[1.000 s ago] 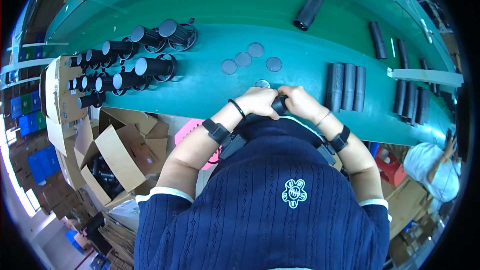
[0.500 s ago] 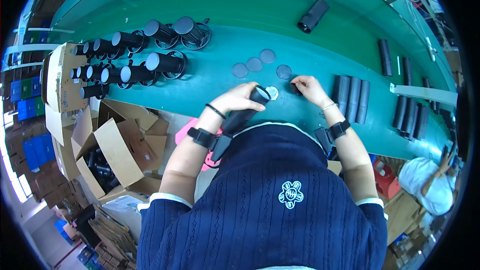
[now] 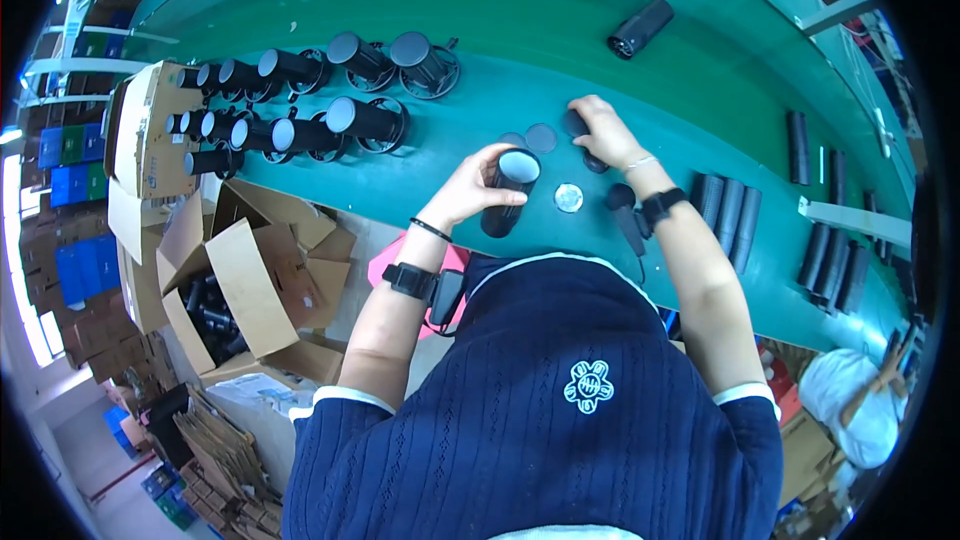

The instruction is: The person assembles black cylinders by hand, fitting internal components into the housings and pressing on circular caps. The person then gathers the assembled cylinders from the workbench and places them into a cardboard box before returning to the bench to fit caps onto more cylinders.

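My left hand (image 3: pixel 470 187) is wrapped round a black tube (image 3: pixel 503 220), tilted so its open upper end shows. My right hand (image 3: pixel 605 130), reaching farther over the bench, has its fingers closed at a dark round disc (image 3: pixel 574 123). A second dark disc (image 3: pixel 596 163) lies under its palm. Between my hands sits a small round whitish piece (image 3: pixel 568 198). Grey flat discs (image 3: pixel 540 138) lie just beyond the tube, one partly hidden by my left fingers. Beside my right wrist shows a black round-headed object (image 3: pixel 620 198), whose kind I cannot make out.
Several black cylinders with ring-shaped frames (image 3: pixel 365 122) stand at the left. More black tubes (image 3: pixel 730 215) line the right; another tube (image 3: pixel 640 28) lies at the back. An open carton (image 3: pixel 245 285) with black parts stands left of the green bench (image 3: pixel 450 140). A person (image 3: pixel 850 405) is at right.
My right hand has moved away from me, to the discs. The tube in my left hand has turned more upright, its open end facing up. The whole view has shifted slightly.
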A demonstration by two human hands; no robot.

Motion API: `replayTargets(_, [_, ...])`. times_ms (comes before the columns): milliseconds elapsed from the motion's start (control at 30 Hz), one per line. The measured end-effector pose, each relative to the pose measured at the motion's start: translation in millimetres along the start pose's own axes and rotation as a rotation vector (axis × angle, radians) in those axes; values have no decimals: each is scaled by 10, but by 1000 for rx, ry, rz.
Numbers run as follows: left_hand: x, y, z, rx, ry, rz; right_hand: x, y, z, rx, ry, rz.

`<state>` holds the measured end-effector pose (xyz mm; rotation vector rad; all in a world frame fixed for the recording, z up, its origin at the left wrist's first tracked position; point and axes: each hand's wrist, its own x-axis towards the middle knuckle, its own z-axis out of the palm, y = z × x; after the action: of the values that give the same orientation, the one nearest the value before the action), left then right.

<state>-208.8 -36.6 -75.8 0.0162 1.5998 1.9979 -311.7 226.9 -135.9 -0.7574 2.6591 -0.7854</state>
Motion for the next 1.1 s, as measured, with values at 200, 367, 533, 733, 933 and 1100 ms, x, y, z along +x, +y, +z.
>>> replayTargets(200, [60, -166, 43, -192, 7, 13, -663, -294, -383, 1939, -204, 147])
replayTargets(367, [169, -43, 297, -26, -102, -26, -975, -290, -325, 2237, -183, -6])
replayTargets(533, [214, 11, 504, 14, -142, 39, -1047, -286, -395, 2248, -173, -13])
replayTargets(733, [216, -54, 524, -64, -184, -4, -1051, -334, -415, 2131, -111, 58])
replayTargets(933, [195, -145, 488, -166, -114, -25, -1084, -332, -302, 2152, -149, 5])
replayTargets(1100, [183, -175, 505, -12, -88, -17, -1094, -361, -269, 2136, -118, 69])
